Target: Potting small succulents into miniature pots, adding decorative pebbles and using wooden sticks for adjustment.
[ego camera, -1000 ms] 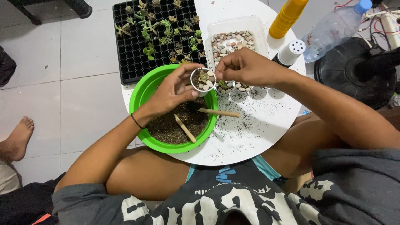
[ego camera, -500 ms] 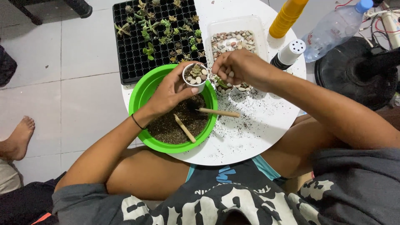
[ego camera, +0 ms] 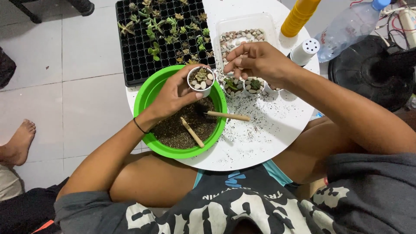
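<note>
The little pot [ego camera: 200,80] (a tiny plant and pebbles inside) sits in the left hand [ego camera: 173,95], over the green bowl's [ego camera: 145,97] far rim. The right hand [ego camera: 260,60] pinches its fingertips together above the pebble tray [ego camera: 268,26].

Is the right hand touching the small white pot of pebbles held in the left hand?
Apart. The head view shows the right hand over the clear pebble tray, with open space between it and the small white pot.
</note>
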